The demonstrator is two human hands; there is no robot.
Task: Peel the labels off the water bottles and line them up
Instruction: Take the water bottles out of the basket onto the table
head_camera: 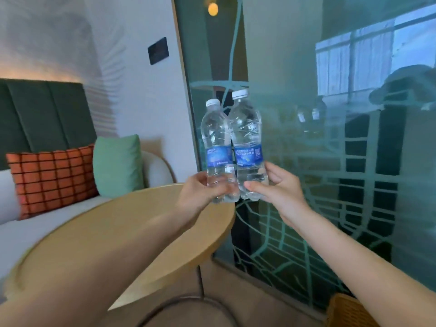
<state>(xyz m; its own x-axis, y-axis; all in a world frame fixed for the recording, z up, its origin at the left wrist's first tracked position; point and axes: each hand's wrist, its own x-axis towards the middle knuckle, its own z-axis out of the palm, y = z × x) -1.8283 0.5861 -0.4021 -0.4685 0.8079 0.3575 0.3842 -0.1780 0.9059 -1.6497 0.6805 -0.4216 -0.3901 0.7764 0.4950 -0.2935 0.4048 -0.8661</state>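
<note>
Left hand (203,190) grips left bottle (215,131), right hand (280,185) right bottle (246,128): clear, white-capped (blue labels (219,156) on), touching.

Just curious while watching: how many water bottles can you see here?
2. The left water bottle is in the left hand, the right water bottle in the right hand, side by side. None seems hidden.

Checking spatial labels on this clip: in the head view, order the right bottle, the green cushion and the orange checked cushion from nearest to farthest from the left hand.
1. right bottle: just right of the left hand, beside the left bottle it holds.
2. green cushion: to the left, on the sofa.
3. orange checked cushion: farther left on the sofa.
</note>
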